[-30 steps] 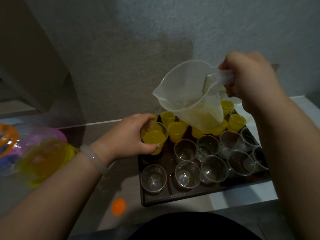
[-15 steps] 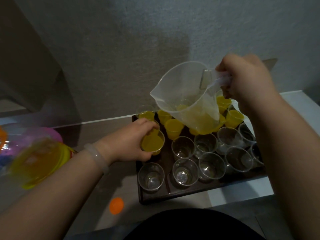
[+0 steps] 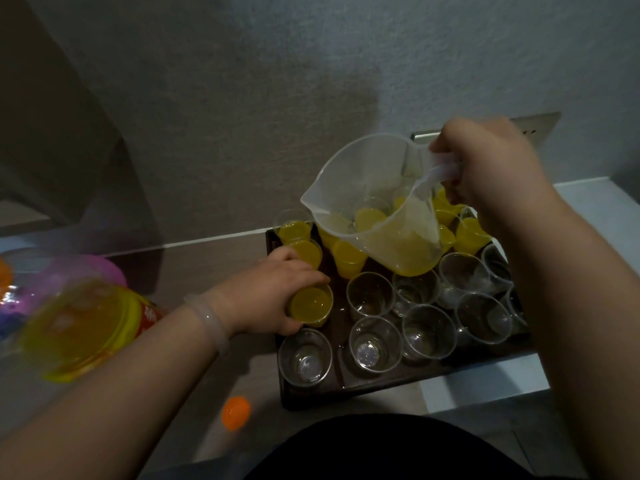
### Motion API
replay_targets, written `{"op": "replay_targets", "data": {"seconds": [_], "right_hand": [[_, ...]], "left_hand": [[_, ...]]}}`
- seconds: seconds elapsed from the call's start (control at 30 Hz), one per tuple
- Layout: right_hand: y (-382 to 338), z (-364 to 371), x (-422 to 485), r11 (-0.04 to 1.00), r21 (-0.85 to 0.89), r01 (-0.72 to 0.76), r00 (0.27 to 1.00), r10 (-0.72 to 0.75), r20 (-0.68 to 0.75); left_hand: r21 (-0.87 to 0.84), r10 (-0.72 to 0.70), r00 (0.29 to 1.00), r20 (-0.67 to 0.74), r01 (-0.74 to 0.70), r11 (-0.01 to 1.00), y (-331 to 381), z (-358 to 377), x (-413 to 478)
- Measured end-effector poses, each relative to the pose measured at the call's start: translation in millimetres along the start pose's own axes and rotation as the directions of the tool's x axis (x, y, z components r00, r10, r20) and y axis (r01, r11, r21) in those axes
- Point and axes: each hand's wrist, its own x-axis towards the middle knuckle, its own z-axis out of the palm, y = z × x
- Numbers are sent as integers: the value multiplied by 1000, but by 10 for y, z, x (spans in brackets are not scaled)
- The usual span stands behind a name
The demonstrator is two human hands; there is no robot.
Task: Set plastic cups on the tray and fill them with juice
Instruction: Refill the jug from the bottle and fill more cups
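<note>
Bearing unreadable red label [image 3: 149, 315]: juice bottle [image 3: 78, 332]

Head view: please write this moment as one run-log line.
left hand: grips filled cup | right hand: holds juice jug above tray | front cups: empty

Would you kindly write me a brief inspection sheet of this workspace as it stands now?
Surface: grey counter bearing a dark tray.
Job's things: filled cups at the tray's far side, empty cups nearer; clear jug holding juice, above the tray.
Clutter: orange cap; blurred yellow-lidded container at left.
Hands: left hand grips one full cup at the tray's left edge; right hand grips the jug's handle.
Cables: nothing seen.
Surroundings: grey wall behind.
</note>
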Motion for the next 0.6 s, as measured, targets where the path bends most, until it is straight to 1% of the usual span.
{"op": "replay_targets", "data": {"seconds": [0.1,0.2,0.3,0.37,0.47,0.6], "right_hand": [[21,2,10,1000,-11,-2,1000,2,5],[4,25,10,999,-43,30,1000,-30,6],[22,33,15,998,51,-38,999,37,5],[16,42,12,997,57,-55,998,54,13],[13,45,13,1000,-10,-24,999,24,39],[-39,57,-1,995,-3,-95,989,95,114]], "left_hand": [[35,-2,1000,17,2,999,-42,21,2],[46,-6,999,41,5,999,-74,24,15],[38,1,998,55,-3,999,-79,14,19],[30,10,998,56,-11,999,-91,18,12],[26,21,999,39,-22,999,-134,52,-6],[-5,52,999,-12,-52,999,-210,120,-13]]}}
